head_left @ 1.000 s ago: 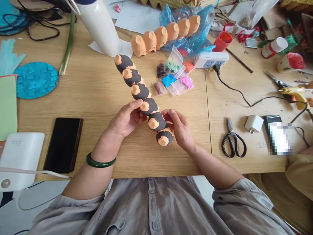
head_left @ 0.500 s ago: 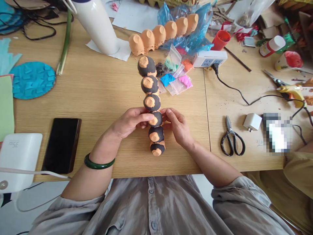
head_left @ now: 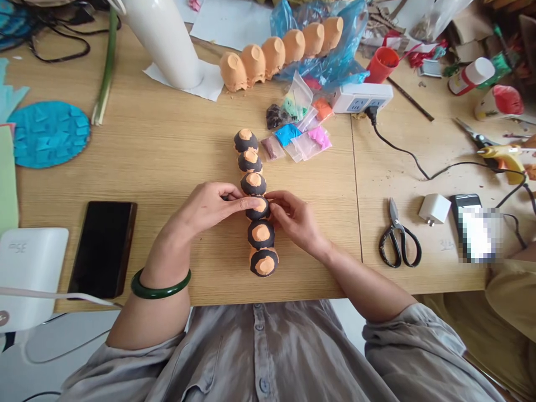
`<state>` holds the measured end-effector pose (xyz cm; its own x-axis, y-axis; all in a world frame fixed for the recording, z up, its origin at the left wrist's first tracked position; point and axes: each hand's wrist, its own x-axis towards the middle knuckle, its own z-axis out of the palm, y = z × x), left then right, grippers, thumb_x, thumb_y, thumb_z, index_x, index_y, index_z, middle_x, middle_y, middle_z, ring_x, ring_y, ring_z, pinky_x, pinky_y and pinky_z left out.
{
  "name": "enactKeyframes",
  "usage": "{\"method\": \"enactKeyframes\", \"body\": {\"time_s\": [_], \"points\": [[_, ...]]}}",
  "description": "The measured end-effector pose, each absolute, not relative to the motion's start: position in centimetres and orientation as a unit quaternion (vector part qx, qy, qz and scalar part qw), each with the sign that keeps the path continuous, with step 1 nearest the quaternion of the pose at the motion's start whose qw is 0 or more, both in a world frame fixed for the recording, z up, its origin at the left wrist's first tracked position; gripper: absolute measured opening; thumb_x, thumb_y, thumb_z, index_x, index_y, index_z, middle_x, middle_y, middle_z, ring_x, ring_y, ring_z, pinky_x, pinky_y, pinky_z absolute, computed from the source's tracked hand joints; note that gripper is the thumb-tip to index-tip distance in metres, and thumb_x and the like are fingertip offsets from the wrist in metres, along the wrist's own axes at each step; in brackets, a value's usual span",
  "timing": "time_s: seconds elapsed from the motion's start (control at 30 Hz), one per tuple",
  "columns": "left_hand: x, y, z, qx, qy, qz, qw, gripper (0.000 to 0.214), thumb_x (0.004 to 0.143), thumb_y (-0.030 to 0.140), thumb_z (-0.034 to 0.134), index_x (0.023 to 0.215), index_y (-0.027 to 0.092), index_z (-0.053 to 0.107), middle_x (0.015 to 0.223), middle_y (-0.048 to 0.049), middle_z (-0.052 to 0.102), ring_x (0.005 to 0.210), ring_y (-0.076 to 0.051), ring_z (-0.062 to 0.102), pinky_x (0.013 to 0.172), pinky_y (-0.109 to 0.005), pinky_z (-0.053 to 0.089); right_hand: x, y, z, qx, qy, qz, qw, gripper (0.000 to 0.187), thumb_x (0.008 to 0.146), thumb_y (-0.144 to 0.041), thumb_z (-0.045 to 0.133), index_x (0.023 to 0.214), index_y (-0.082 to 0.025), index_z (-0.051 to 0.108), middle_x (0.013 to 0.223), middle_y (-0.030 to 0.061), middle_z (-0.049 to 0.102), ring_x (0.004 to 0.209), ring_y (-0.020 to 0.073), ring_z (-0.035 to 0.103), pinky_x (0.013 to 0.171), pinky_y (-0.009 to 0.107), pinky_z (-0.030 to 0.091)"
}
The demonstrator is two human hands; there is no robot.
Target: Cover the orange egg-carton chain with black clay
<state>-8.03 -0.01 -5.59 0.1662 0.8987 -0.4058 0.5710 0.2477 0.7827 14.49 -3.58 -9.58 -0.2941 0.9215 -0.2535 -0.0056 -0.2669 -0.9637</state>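
We have the black-and-orange strip (head_left: 253,184) between both hands, over the table (head_left: 167,151); can't tell if it touches wood. Left hand (head_left: 205,206) pinches it, thumb on top, other fingertips partly hidden; right hand (head_left: 299,220) holds its side. Small bags (head_left: 288,135) beyond contain coloured lumps. Red cup (head_left: 380,68): contents unclear.

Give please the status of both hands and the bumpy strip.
Left hand: thumb on black-and-orange strip, fourth bump from far end. Right hand: fingertips at strip's right edge. Small packets near far end, apart from hands.
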Motion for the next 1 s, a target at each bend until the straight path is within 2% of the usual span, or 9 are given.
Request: {"method": "enactKeyframes", "body": {"time_s": [0.13, 0.27, 0.37, 0.47, 0.57, 0.7, 0.8, 0.9, 1.0], "points": [[-8.4, 0.0, -5.1, 0.581, 0.666, 0.261, 0.389, 0.054, 0.077, 0.071, 0.088, 0.064, 0.02, 0.074, 0.061, 0.0029, 0.059, 0.066, -0.012, 0.049, 0.063, -0.029, 0.034, 14.7, -4.0, -9.3, -0.484, -0.609, 0.524, 0.347, 0.024, 0.106, -0.028, 0.055, 0.118, -0.021, 0.074, 0.1, 0.0043, 0.081, 0.081, 0.0158, 0.074, 0.073, 0.031, 0.061], [-7.2, 0.0, -4.6, 0.43, 0.563, 0.44, 0.552, 0.052, 0.094, 0.072, 0.073, 0.087, 0.021, 0.08, 0.073, -0.0015, 0.068, 0.085, -0.018, 0.07, 0.065, -0.028, 0.046, 15.1, -4.0, -9.2, -0.495, -0.726, 0.34, 0.335, 0.024, 0.105, -0.02, 0.057, 0.11, -0.02, 0.081, 0.097, 0.0069, 0.08, 0.084, 0.0174, 0.07, 0.073, 0.031, 0.055], [-5.7, -0.4, -4.0, 0.314, 0.47, 0.471, 0.678, 0.057, 0.099, 0.073, 0.064, 0.108, 0.02, 0.083, 0.11, -0.0116, 0.082, 0.118, -0.026, 0.076, 0.093, -0.037, 0.065, 15.2, -3.8, -9.3, -0.49, -0.724, 0.288, 0.39, 0.023, 0.108, -0.018, 0.057, 0.114, -0.02, 0.079, 0.093, 0.0039, 0.075, 0.071, 0.0123, 0.062, 0.065, 0.028, 0.051], [-4.5, -1.1, -3.6, 0.266, 0.408, 0.452, 0.747, 0.064, 0.108, 0.069, 0.049, 0.122, 0.017, 0.082, 0.134, -0.0147, 0.079, 0.143, -0.03, 0.067, 0.119, -0.044, 0.06, 15.2, -3.5, -9.2, -0.449, -0.709, 0.251, 0.482, 0.022, 0.11, -0.017, 0.057, 0.121, -0.022, 0.075, 0.099, 0.0027, 0.072, 0.067, 0.0097, 0.057, 0.062, 0.026, 0.051], [-3.9, -1.6, -3.6, 0.251, 0.372, 0.418, 0.79, 0.072, 0.111, 0.07, 0.038, 0.128, 0.015, 0.081, 0.141, -0.0156, 0.077, 0.154, -0.032, 0.059, 0.128, -0.049, 0.053, 15.3, -3.4, -9.3, -0.419, -0.72, 0.187, 0.52, 0.025, 0.11, -0.016, 0.059, 0.129, -0.025, 0.072, 0.108, 0.005, 0.07, 0.074, 0.0116, 0.061, 0.06, 0.027, 0.052], [-3.6, -1.9, -3.7, 0.258, 0.361, 0.388, 0.808, 0.067, 0.105, 0.071, 0.05, 0.127, 0.016, 0.081, 0.144, -0.0164, 0.075, 0.159, -0.035, 0.053, 0.132, -0.052, 0.047, 15.5, -3.3, -9.5, -0.406, -0.747, 0.138, 0.508, 0.033, 0.108, -0.016, 0.062, 0.138, -0.028, 0.071, 0.113, 0.0081, 0.068, 0.097, 0.0195, 0.07, 0.073, 0.035, 0.062], [-3.5, -2.0, -3.7, 0.276, 0.359, 0.362, 0.815, 0.066, 0.096, 0.073, 0.064, 0.129, 0.017, 0.08, 0.145, -0.0169, 0.075, 0.16, -0.038, 0.052, 0.132, -0.054, 0.047, 15.6, -3.2, -9.5, -0.405, -0.761, 0.128, 0.49, 0.029, 0.107, -0.017, 0.066, 0.133, -0.027, 0.074, 0.112, 0.0082, 0.067, 0.101, 0.0213, 0.07, 0.084, 0.04, 0.066], [-3.6, -2.1, -3.7, 0.303, 0.36, 0.351, 0.809, 0.067, 0.091, 0.073, 0.072, 0.131, 0.019, 0.079, 0.142, -0.0161, 0.076, 0.154, -0.038, 0.058, 0.127, -0.053, 0.052, 15.6, -3.1, -9.3, -0.4, -0.764, 0.125, 0.491, 0.019, 0.105, -0.017, 0.071, 0.121, -0.024, 0.077, 0.106, 0.0073, 0.068, 0.101, 0.0216, 0.07, 0.085, 0.04, 0.066], [-3.7, -2.4, -3.7, 0.355, 0.388, 0.383, 0.76, 0.064, 0.09, 0.066, 0.081, 0.134, 0.019, 0.076, 0.134, -0.015, 0.079, 0.133, -0.035, 0.073, 0.111, -0.048, 0.063, 15.6, -3.0, -9.0, -0.391, -0.76, 0.122, 0.504, 0.012, 0.104, -0.017, 0.072, 0.115, -0.023, 0.076, 0.102, 0.0062, 0.067, 0.097, 0.0203, 0.07, 0.081, 0.037, 0.064]]}}
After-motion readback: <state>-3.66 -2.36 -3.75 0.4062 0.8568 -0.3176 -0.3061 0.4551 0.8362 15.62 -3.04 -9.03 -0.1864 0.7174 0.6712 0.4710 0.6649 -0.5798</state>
